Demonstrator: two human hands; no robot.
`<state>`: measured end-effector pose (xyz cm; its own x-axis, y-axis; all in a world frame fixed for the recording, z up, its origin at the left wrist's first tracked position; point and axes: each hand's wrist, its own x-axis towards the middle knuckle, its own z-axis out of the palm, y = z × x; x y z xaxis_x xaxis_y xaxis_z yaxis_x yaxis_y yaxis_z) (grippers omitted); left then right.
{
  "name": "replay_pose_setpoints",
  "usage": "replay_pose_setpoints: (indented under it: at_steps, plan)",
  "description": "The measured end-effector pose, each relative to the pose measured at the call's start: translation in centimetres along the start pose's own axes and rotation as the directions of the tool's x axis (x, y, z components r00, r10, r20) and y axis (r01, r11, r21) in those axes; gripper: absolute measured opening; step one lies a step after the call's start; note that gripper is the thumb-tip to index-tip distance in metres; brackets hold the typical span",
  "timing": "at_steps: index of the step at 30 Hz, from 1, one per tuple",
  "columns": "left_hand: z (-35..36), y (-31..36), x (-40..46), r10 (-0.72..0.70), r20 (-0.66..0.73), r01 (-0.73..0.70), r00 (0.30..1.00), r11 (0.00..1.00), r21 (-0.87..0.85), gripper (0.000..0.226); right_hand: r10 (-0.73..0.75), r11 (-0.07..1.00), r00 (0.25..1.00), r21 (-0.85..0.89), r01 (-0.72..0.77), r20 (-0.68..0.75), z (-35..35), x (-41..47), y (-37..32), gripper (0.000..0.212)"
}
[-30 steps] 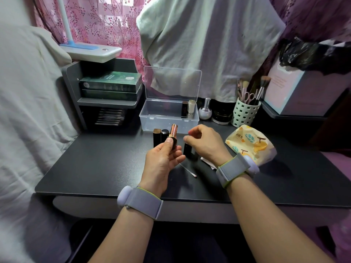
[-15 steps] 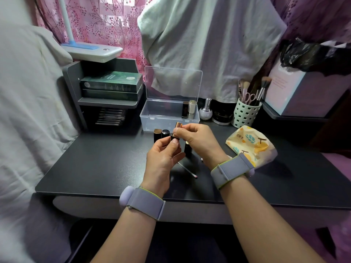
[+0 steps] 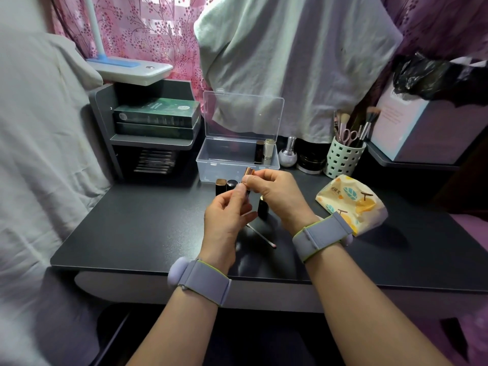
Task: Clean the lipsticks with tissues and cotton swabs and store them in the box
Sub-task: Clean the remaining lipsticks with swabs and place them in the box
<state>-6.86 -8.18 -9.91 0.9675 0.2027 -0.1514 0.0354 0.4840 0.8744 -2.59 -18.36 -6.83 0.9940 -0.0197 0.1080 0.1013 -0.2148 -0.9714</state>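
At centre frame, a rose-gold lipstick (image 3: 248, 178) is held upright between both hands above the desk (image 3: 132, 228). Its dark base is pinched by the curled thumb and fingers of the left hand (image 3: 227, 220), while its metallic upper end is pinched by the fingertips of the right hand (image 3: 277, 194). The step in hand is judged to be either capping or uncapping of this lipstick; which of the 2 cannot be told.

Just behind the hands, 2 dark lipsticks (image 3: 225, 185) stand upright, and 1 dark tube (image 3: 263, 207) stands below the right hand. A used cotton swab (image 3: 261, 235) lies on the desk beneath the hands. At right of centre lies a tissue pack (image 3: 351, 202).

Above centre, the clear box (image 3: 224, 159) stands with its lid raised; 2 lipsticks (image 3: 264, 152) are already stood in its right end.

If the lipstick is being capped, a short reach forward to the box is called for next, with the tube set upright beside the 2 stored ones. 3 tubes are judged to remain.
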Motion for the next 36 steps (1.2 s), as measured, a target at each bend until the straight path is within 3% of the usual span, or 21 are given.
replay_pose_setpoints:
  at_steps: [4, 6, 17, 26, 33, 36]
  plan:
    - [0.2, 0.6, -0.1, -0.214, 0.077, 0.218, 0.974, 0.975, -0.047, 0.059, -0.002, 1.0, 1.0, 0.011, 0.001, 0.01, -0.2, -0.2, -0.3, 0.01]
    - [0.1, 0.6, -0.2, -0.224, 0.097, 0.23, 0.97, 0.972, -0.056, 0.057, 0.006, 1.0, 1.0, 0.014, -0.006, 0.014, -0.2, -0.3, -0.3, 0.013]
    - [0.1, 0.7, -0.4, -0.108, 0.117, 0.128, 0.987, 0.974, -0.188, 0.026, -0.001, 1.0, 1.0, 0.019, 0.001, 0.008, -0.4, -0.4, -0.5, 0.01]
    - [-0.2, 0.2, -0.1, -0.018, 0.118, 0.029, 0.993, 0.995, -0.097, 0.014, -0.015, 1.0, 1.0, 0.007, 0.015, -0.001, -0.5, -0.4, -0.5, 0.003]
    - [-0.1, 0.0, 0.0, 0.016, 0.113, -0.01, 0.993, 0.999, -0.047, 0.012, 0.007, 1.0, 1.0, -0.005, -0.007, 0.019, -1.1, -0.6, -0.5, 0.008]
    - [0.2, -0.3, 0.0, 0.013, 0.094, -0.008, 0.996, 0.999, -0.048, 0.01, 0.04, 0.999, 0.999, -0.008, -0.04, -0.035, -1.9, -0.3, -0.4, 0.012]
